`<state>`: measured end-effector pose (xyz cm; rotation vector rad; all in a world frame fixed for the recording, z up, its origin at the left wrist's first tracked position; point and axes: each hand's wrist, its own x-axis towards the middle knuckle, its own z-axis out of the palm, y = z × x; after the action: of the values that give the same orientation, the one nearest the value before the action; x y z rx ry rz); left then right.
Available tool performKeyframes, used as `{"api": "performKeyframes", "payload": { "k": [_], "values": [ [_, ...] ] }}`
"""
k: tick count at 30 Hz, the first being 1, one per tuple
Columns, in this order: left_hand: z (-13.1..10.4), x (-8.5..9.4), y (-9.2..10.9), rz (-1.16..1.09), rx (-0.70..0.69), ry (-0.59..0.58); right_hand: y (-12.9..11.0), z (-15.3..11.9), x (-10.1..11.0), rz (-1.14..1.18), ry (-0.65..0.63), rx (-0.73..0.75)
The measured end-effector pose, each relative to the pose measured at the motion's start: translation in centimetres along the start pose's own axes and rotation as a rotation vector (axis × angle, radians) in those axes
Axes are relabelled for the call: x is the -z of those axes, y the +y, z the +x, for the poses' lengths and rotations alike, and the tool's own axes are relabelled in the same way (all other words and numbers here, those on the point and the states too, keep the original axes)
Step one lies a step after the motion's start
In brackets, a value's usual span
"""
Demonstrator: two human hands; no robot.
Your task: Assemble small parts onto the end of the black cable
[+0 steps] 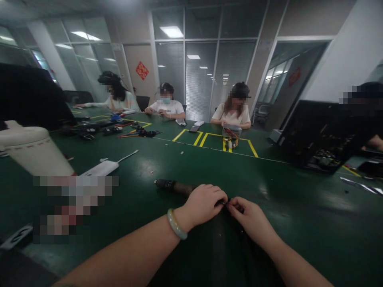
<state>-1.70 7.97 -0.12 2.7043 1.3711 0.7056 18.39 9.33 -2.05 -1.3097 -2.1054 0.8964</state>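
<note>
My left hand (206, 202), with a pale bangle (176, 224) at its wrist, has its fingers curled round a small dark piece that I cannot make out. Close against it on the right, my right hand (247, 213) pinches at the same spot, its thumb and fingertips together. A dark tool with a round barrel (173, 186) lies on the green table (143, 223), its metal tip pointing left and its other end hidden behind my left hand. Beneath and below my hands runs something long and dark, too dim to identify.
A white cup (38, 147) and a white adapter with a cable (101, 169) stand left. Dark parts and wires (140, 132) lie further back. A black case (317, 135) is at right. Several people sit across the table; one handles a box (231, 130) with wires.
</note>
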Motion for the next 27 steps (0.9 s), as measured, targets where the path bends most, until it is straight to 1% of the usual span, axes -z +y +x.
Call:
{"api": "performKeyframes", "payload": {
  "k": [5, 10, 15, 27],
  "values": [
    [-0.05, 0.16, 0.14, 0.012, 0.050, 0.002, 0.01, 0.05, 0.14, -0.016, -0.033, -0.032],
    [0.02, 0.31, 0.07, 0.023, 0.009, -0.031, -0.34, -0.08, 0.33, -0.026, -0.043, -0.053],
    [0.02, 0.36, 0.11, 0.005, 0.030, -0.021, -0.26, -0.06, 0.36, -0.015, -0.049, -0.085],
    [0.05, 0.08, -0.09, 0.015, -0.006, -0.021, -0.24, -0.10, 0.32, 0.000, -0.031, -0.062]
  ]
}}
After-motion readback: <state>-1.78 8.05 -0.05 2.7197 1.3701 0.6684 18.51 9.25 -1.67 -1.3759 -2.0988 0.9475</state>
